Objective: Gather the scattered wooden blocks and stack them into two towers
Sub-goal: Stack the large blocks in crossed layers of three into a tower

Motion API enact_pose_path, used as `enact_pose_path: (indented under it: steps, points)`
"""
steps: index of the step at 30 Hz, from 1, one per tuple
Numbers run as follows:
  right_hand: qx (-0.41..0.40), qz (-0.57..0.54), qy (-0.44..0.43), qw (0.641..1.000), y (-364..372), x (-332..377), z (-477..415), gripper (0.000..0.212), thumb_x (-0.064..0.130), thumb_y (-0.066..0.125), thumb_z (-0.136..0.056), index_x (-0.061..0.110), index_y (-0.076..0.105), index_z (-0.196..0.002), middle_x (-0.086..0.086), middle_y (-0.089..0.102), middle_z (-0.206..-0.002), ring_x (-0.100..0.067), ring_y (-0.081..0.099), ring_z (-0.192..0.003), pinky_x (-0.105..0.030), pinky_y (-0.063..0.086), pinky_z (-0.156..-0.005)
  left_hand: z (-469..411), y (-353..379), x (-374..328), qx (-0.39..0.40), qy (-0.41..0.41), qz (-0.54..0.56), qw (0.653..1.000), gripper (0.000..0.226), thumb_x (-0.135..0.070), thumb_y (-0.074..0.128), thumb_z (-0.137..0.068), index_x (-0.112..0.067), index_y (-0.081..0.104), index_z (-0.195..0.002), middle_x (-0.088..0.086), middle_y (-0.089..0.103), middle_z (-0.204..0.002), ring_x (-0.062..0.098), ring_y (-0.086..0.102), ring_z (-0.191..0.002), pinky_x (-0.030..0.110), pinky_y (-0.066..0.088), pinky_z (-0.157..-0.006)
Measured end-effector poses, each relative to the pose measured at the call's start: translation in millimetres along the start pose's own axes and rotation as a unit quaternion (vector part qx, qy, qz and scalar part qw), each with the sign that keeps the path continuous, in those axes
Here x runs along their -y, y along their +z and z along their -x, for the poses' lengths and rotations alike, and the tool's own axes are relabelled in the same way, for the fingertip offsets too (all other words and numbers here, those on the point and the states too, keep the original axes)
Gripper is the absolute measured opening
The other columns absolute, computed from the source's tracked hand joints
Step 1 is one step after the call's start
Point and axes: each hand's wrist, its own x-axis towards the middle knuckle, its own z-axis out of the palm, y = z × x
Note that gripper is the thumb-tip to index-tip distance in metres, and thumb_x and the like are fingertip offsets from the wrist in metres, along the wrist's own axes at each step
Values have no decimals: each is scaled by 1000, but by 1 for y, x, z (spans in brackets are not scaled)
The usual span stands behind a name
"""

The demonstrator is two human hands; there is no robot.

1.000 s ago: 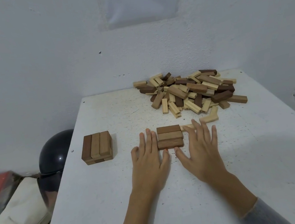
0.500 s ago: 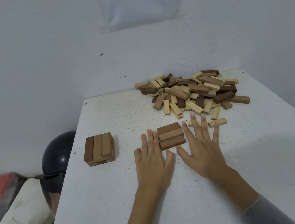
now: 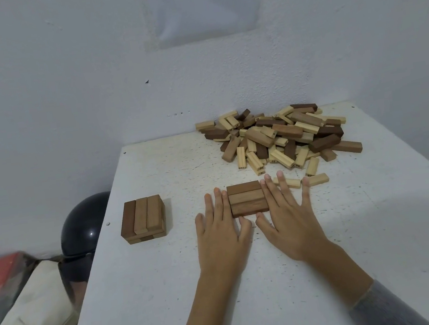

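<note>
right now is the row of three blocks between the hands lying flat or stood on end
Lying flat: the three blocks rest side by side on the table, long faces up, left hand and right hand flanking them.

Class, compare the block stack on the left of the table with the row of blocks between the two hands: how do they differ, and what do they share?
The left stack has two layers; the row between the hands has one. The left stack's top blocks run away from the camera; the row's blocks run side to side. The left stack stands untouched, while the left hand and right hand press flat against the row's ends. Both show three brown blocks side by side on the white table.
</note>
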Motion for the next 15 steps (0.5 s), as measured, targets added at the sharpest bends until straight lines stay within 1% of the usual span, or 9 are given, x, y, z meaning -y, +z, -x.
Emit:
enact_pose_path:
  steps: [3, 6, 13, 15]
  points:
    - [1, -5, -3, 1000, 0, 0, 0, 75, 51, 12, -92, 6, 21, -151, -5, 19, -159, -23, 0, -148, -59, -9, -112, 1, 0, -1, 0, 3, -11, 1000, 85, -55, -7, -75, -20, -11, -153, -5, -14, -162, 10, -20, -146, 28, -14, -114]
    - [-1, -9, 1, 1000, 1, -1, 0, 74, 51, 14, -93, 6, 23, -151, -5, 22, -158, -24, 3, -148, -60, -8, -112, 1, -2, -2, 2, 4, -16, 1000, 86, -54, -10, -75, -20, -12, -153, -5, -15, -161, 10, -22, -146, 28, -17, -111]
    - [7, -18, 3, 1000, 0, -1, 0, 76, 52, 12, -92, 7, 21, -151, -4, 20, -159, -23, 2, -148, -60, -8, -112, 2, -2, -1, -2, 10, -16, 1000, 85, -54, -9, -76, -19, -13, -153, -4, -16, -161, 8, -24, -144, 27, -16, -111]
    - [9, -28, 5, 1000, -2, -1, 0, 78, 54, 8, -89, 9, 17, -152, -2, 15, -160, -21, -4, -148, -58, -12, -113, 2, -2, -1, -2, 12, -17, 1000, 85, -54, -9, -76, -18, -13, -152, -3, -17, -161, 10, -22, -145, 27, -15, -112]
